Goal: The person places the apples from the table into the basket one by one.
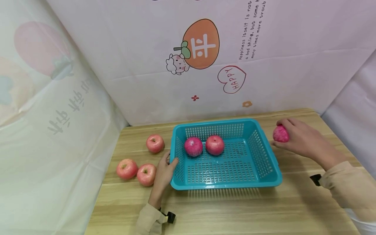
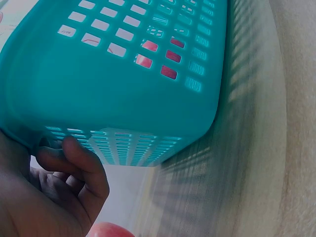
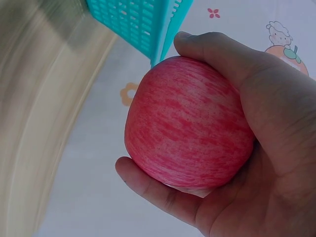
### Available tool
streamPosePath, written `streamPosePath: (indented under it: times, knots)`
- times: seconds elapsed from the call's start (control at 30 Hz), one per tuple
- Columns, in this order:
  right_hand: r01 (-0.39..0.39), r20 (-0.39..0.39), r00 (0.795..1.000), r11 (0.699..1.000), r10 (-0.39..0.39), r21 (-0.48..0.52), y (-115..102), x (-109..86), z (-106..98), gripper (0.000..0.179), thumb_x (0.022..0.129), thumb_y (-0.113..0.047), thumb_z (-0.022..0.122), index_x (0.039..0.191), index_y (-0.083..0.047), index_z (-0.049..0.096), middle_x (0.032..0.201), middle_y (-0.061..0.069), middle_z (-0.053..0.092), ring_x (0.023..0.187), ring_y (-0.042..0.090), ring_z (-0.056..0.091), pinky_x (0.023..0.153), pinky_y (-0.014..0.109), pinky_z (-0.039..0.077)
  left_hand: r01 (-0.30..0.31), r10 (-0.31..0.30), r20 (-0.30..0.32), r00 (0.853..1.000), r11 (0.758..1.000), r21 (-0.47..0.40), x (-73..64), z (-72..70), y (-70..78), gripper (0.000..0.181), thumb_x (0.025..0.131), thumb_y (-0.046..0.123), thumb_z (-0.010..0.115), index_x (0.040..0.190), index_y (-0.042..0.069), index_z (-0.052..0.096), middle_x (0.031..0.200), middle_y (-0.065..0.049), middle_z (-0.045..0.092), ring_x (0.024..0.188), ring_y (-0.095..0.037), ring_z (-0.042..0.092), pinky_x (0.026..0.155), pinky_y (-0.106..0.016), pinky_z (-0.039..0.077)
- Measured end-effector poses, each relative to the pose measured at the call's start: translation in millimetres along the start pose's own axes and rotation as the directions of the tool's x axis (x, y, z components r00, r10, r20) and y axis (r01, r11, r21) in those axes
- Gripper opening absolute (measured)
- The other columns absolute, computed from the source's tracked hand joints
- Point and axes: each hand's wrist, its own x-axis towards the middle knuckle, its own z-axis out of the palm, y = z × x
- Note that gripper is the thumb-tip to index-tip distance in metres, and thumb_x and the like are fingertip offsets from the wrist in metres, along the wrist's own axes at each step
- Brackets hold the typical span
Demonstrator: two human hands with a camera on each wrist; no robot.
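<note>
A turquoise plastic basket (image 1: 226,187) with pierced walls stands on the wooden table, two red apples lying inside: one deeper pink (image 1: 193,146), the other plainer red (image 1: 215,145). My left hand (image 1: 165,171) grips the basket's left rim, thumb over the top edge; in the left wrist view its curled fingers (image 2: 81,163) lie under the rim. To the right of the basket, my right hand (image 1: 304,138) holds a pinkish-red apple (image 3: 190,123), thumb on one side and a finger along the other. That apple is beside the basket's right wall, outside it.
Left of the basket, three apples sit on the table: one farther back (image 1: 155,143), one at the far left (image 1: 127,169) and one close to my left hand (image 1: 146,174). A printed white cloth (image 1: 147,81) hangs behind the table (image 1: 223,212) and along both sides.
</note>
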Motion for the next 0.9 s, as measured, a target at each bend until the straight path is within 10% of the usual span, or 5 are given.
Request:
streamPosePath:
  times: [0.9]
  knots:
    - [0.051,0.006,0.999,0.999,-0.051,-0.017,-30.8,2.8,-7.1,0.077,0.083,-0.044,0.09,0.137,-0.001,0.056,0.129,0.028,0.06,0.11,0.047,0.061,0.079,0.065,0.059,0.009,-0.009,-0.003,1.0,1.0,0.007,0.8,-0.3,1.1,0.053,0.108,0.024,0.057,0.157,0.007,0.048,0.135,-0.025,0.07,0.115,-0.038,0.075,0.091,-0.054,0.064]
